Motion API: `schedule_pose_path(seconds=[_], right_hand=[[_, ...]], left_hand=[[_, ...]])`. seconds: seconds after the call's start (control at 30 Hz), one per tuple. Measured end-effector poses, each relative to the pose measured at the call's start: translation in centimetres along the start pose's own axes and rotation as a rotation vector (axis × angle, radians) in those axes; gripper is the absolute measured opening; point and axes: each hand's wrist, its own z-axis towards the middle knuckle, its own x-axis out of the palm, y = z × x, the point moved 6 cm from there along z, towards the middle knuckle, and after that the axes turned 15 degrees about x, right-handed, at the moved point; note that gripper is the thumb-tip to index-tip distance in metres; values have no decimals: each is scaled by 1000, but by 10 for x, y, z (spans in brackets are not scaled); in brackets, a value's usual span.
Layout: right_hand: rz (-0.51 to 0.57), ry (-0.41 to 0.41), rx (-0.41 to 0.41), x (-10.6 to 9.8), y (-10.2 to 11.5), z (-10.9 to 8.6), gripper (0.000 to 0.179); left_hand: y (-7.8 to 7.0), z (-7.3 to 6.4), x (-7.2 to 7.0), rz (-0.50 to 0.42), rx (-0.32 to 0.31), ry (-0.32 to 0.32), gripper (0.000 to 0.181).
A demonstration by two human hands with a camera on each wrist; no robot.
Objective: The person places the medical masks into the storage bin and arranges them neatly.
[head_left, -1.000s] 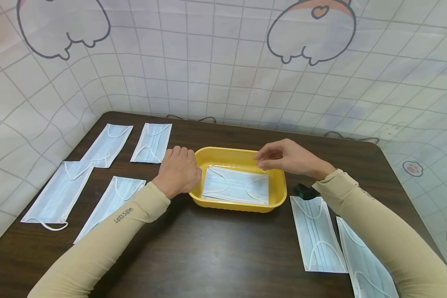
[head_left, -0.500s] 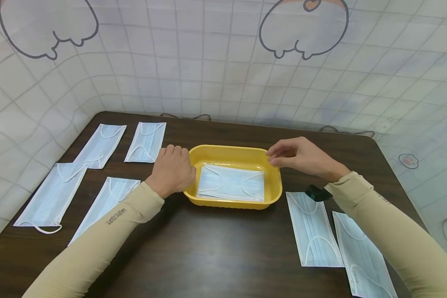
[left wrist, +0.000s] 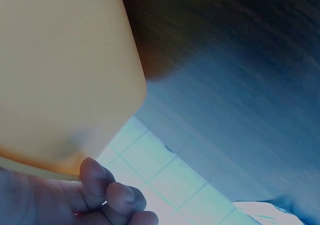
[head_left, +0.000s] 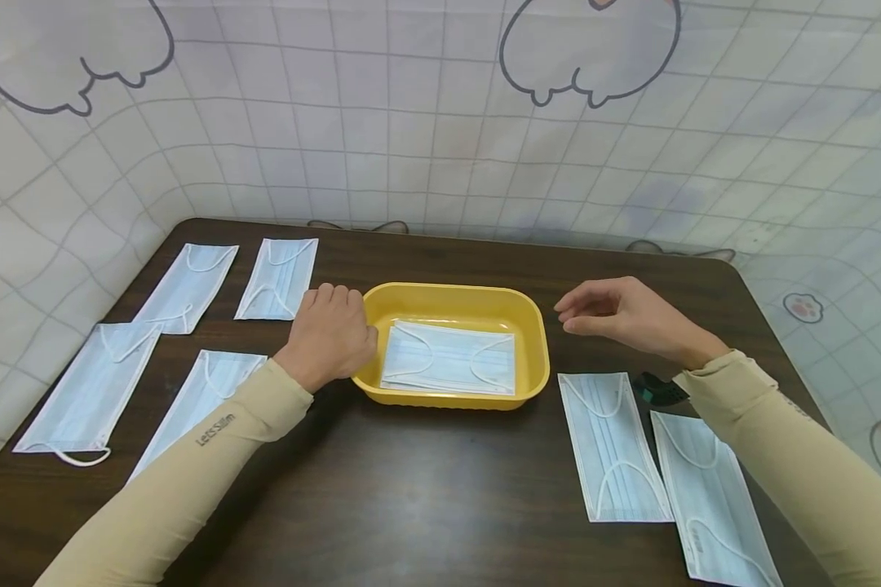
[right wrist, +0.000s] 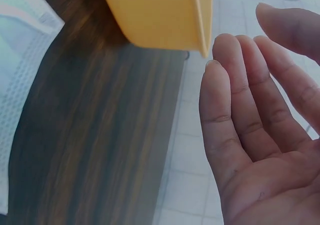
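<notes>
A yellow plastic basin (head_left: pixel 451 302) stands on the dark wooden table, with a small pile of blue face masks (head_left: pixel 449 359) lying flat inside. My left hand (head_left: pixel 330 338) grips the basin's left rim; in the left wrist view its curled fingers (left wrist: pixel 120 197) sit at the rim against the yellow wall. Off the basin's right end, my right hand (head_left: pixel 627 316) hovers with relaxed, slightly bent fingers and nothing in them. Its palm and fingers show bare in the right wrist view. Nearest below it lies a face mask (head_left: pixel 609 448) with its ear loops up.
Another mask (head_left: pixel 712 497) lies at the right, partly beside the right sleeve (head_left: pixel 778 440). On the left side are several masks, one at the back (head_left: pixel 279 277) and one partly under the left sleeve (head_left: pixel 191 408). A white grid-patterned curtain (head_left: pixel 426 106) rises behind the table.
My right hand has moved away from the basin's right rim to the right. The left hand keeps its grip on the left rim. The head view has shifted slightly, so the scene slides left.
</notes>
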Motion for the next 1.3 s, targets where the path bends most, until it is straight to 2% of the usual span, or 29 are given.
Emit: schedule_pose_path(seconds=[0.27,0.47,0.63,0.77,1.2,1.3], right_hand=[[28,10,23,-4,-12,-8,34],[-15,4,70,-3,-29,-14,38],[-6,13,101,-2,-43,-18,39],[2,31,129,1,-55,-21,38],[11,19,181,-1,-84,-30,33],[10,17,220,-1,-89,-32,34]], left_hand=[[0,-3,-2,-11,-5,-5,33],[0,-2,-3,-10,5,-18,31],[-1,-2,-4,-11,12,-31,30],[-1,-1,-3,-12,17,-28,31],[-2,0,-4,12,34,-36,29],[-2,0,-4,14,33,-38,29]])
